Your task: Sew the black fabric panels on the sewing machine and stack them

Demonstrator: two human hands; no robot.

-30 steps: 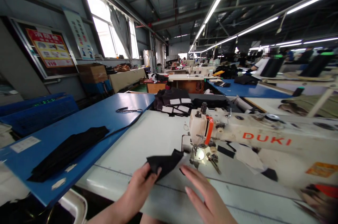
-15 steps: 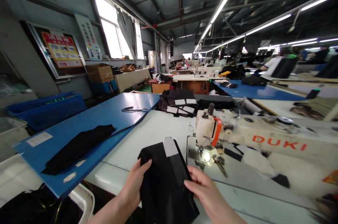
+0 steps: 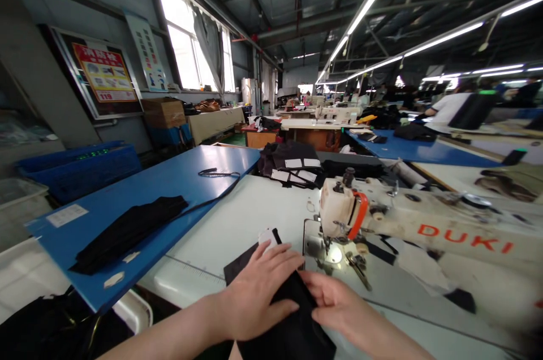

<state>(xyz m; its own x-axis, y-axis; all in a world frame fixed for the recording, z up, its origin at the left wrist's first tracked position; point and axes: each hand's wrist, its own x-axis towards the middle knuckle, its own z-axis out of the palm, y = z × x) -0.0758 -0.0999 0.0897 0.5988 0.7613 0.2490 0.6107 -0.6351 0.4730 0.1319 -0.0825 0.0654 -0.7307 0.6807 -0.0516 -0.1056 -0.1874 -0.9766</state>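
A folded black fabric piece (image 3: 297, 315) with a white label (image 3: 266, 237) at its far end lies at the front edge of the pale sewing table. Across its upper part rests my left hand (image 3: 263, 281), fingers stretched out and palm down, covering part of the label. My right hand (image 3: 326, 298) pinches the right edge of the fabric between thumb and fingers. Just beyond the right hand stands a white sewing machine (image 3: 339, 213) with an orange guard, its lamp lit near the needle.
To the left, a blue board (image 3: 169, 224) carries a dark cloth (image 3: 131, 230) and a thin black strap. Stacked dark garments (image 3: 288, 156) with white labels lie behind the table. White scraps (image 3: 424, 269) sit under the machine arm. A white bin (image 3: 138, 312) stands at lower left.
My left hand has let go of the fabric's left edge and moved right, onto its top. My right hand still holds the right edge. The view has shifted slightly.
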